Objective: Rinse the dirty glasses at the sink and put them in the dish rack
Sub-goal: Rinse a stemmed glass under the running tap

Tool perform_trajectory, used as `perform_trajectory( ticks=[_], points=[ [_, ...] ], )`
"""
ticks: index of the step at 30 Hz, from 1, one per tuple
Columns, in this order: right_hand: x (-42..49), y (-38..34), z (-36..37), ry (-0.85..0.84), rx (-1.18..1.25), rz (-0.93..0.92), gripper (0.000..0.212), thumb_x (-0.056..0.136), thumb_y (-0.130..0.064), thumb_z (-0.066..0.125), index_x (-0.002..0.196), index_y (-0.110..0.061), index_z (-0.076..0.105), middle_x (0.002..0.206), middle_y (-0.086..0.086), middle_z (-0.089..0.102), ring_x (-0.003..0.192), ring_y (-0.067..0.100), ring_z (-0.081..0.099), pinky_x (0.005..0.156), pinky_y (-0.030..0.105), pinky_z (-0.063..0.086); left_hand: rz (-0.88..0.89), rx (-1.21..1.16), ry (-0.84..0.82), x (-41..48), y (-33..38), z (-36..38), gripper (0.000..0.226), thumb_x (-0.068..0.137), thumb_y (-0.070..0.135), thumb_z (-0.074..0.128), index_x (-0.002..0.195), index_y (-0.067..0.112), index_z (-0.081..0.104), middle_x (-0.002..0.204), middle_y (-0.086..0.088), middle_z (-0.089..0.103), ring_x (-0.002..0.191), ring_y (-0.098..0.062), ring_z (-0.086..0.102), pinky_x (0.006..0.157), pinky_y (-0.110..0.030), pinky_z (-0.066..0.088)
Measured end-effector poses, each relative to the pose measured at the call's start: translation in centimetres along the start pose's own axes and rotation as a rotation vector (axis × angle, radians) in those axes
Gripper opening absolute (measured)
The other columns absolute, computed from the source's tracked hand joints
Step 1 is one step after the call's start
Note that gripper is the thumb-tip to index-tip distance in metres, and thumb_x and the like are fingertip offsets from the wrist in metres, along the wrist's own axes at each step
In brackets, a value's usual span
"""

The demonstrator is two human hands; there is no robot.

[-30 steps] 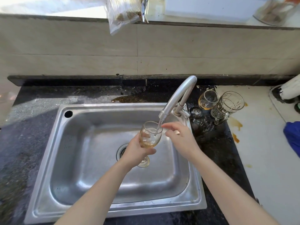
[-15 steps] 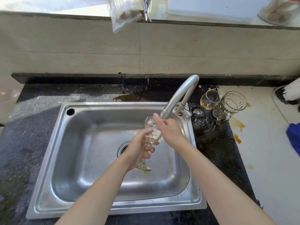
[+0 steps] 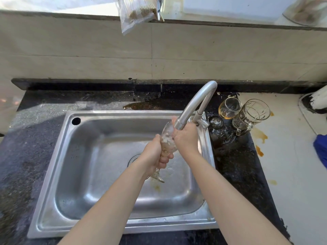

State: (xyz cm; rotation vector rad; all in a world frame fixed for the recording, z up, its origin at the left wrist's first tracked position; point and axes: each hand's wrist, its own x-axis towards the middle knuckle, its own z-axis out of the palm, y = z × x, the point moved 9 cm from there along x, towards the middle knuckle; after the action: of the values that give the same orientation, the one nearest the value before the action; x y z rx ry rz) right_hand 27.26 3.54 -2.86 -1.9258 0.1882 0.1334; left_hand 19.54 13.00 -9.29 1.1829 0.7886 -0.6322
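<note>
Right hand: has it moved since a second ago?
Yes. The right hand has come up and leftward to just under the tip of the faucet spout, and now holds the rim of the wine glass that the left hand grips.

No text, label, brand or number can be read anywhere in this view. The plastic bag [image 3: 135,14] that hangs over the ledge at the top shows no print that I can make out. The lines on the glass mug [image 3: 251,116], which stands on the table to the right of the sink, are only a cut pattern in the glass and not letters.
</note>
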Motion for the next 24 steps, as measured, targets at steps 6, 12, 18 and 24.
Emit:
perform_trajectory(
  ticks=[6,12,18,24],
  points=[
    [-1.2,-2.5,1.0,-0.034,-0.216,-0.254,0.042,0.083,-0.055,0.048,0.06,-0.021,0.041,0.058,-0.003,0.049,0.062,0.021,0.052,0.063,0.037,0.044,0.047,-0.003,0.05,-0.3,1.3,-0.4,0.056,0.095,0.062,0.023,0.082,0.019,0.056,0.046,0.003,0.043,0.037,-0.009,0.027,0.037,-0.016,0.018],
    [1.0,-1.0,-0.3,-0.031,-0.126,-0.049,0.048,0.095,-0.026,0.054,0.048,-0.012,0.051,0.046,0.003,0.044,0.051,0.023,0.046,0.055,0.037,0.04,0.087,0.274,0.082,-1.0,2.3,-0.6,0.07,0.083,0.081,0.018,0.081,0.023,0.058,0.057,-0.004,0.051,0.038,-0.009,0.028,0.04,-0.019,0.02],
    [-1.3,-0.6,2.6,-0.674,-0.19,0.086,0.058,0.097,-0.052,0.039,0.089,-0.009,0.077,0.082,0.004,0.076,0.087,0.015,0.071,0.084,0.021,0.049,0.17,0.415,0.151,-0.8,3.2,-1.9,0.074,0.09,0.07,0.019,0.092,0.015,0.068,0.057,-0.01,0.066,0.044,-0.013,0.037,0.044,-0.023,0.029],
    [-1.5,-3.2,2.0,-0.564,-0.11,-0.031,0.056,0.097,-0.045,0.046,0.065,-0.004,0.067,0.057,0.002,0.067,0.059,0.01,0.066,0.063,0.014,0.051,0.149,0.269,0.189,-0.7,3.2,-2.2,0.06,0.097,0.057,0.024,0.086,0.012,0.063,0.058,-0.005,0.051,0.047,-0.014,0.044,0.038,-0.018,0.034]
  ],
)
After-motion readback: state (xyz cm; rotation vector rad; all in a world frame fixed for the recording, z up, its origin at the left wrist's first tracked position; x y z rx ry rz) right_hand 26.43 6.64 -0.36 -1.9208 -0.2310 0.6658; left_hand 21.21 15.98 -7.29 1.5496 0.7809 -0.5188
